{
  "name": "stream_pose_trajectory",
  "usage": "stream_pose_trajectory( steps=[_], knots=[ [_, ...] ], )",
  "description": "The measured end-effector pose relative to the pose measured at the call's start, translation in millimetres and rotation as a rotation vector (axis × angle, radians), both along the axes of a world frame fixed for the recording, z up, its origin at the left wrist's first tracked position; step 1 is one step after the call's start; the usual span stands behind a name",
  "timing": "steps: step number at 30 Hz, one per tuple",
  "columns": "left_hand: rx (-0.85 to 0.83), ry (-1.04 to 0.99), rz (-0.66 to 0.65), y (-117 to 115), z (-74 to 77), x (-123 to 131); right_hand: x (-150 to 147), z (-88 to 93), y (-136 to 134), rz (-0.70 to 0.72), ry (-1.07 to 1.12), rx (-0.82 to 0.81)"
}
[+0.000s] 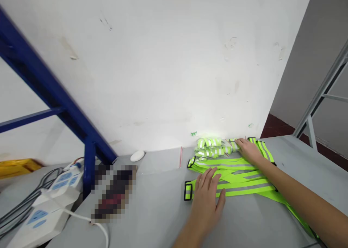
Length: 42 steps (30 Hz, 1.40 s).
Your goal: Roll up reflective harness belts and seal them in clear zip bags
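Several neon yellow-green reflective straps [244, 187] with grey stripes and black buckles lie on the grey table. My left hand [206, 194] rests palm down on the near strap, fingers slightly spread, beside its black buckle [188, 191]. Behind the straps, against the wall, are clear plastic bags [210, 148] with rolled straps of the same kind inside. My right hand [248, 152] reaches over the straps with its fingers stretched out, fingertips touching the right end of the bags. An empty-looking clear bag [160, 161] with a red seal line lies flat to the left.
A white oval object [137, 156] sits by the wall. Left of my hands is a pixelated flat object [115, 193]. White power strips [58, 190] and a white cable [78, 215] lie beyond the blue metal frame [73, 121]. A grey metal frame [320, 92] stands at right.
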<state>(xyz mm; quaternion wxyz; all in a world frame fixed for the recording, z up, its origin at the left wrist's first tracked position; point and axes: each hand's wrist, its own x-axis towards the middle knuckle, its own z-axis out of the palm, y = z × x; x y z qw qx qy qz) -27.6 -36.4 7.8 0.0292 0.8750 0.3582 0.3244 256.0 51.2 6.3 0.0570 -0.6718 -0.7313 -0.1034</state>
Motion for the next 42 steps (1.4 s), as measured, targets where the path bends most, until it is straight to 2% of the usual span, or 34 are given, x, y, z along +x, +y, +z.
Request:
stream_pose_trajectory(
  steps=[3, 6, 11, 14, 16, 19, 23, 26, 31, 34, 36, 40, 42],
  knots=[
    [-0.036, 0.021, 0.009, 1, -1.1, 0, -19, -1.3, 2, 0.017, 0.027, -0.029],
    [-0.096, 0.062, 0.011, 4, -3.2, 0, -26, -0.2, 0, 0.036, 0.064, -0.07],
    [-0.194, 0.127, 0.044, 7, -6.5, 2, -17, 17.9, 0, 0.009, 0.125, -0.202],
    [-0.233, 0.169, 0.046, 6, -8.0, 3, -27, 25.2, 7, 0.023, 0.184, -0.212],
    [-0.274, 0.21, 0.056, 6, -9.7, 4, -41, 20.5, 11, 0.025, 0.223, -0.202],
    [-0.343, 0.275, 0.103, 8, -14.6, 2, -58, 1.5, 13, -0.016, 0.265, -0.189],
    [-0.364, 0.318, 0.108, 12, -23.5, 1, -58, -19.8, 10, -0.056, 0.294, -0.182],
    [-0.342, 0.301, 0.108, 13, -27.3, 1, -52, -19.8, 9, -0.049, 0.304, -0.213],
    [-0.327, 0.318, 0.111, 17, -25.8, 0, -47, -1.2, 2, -0.04, 0.337, -0.256],
    [-0.296, 0.327, 0.115, 21, -26.1, -2, -50, 12.5, -22, -0.053, 0.364, -0.258],
    [-0.28, 0.323, 0.111, 23, -27.8, -4, -54, 19.9, -52, -0.064, 0.403, -0.204],
    [-0.278, 0.341, 0.096, 26, -30.4, -5, -55, 19.4, -146, -0.064, 0.512, 0.068],
    [-0.282, 0.355, 0.092, 26, -30.2, -6, -46, 7.7, -195, -0.175, 0.529, 0.262]
  ],
)
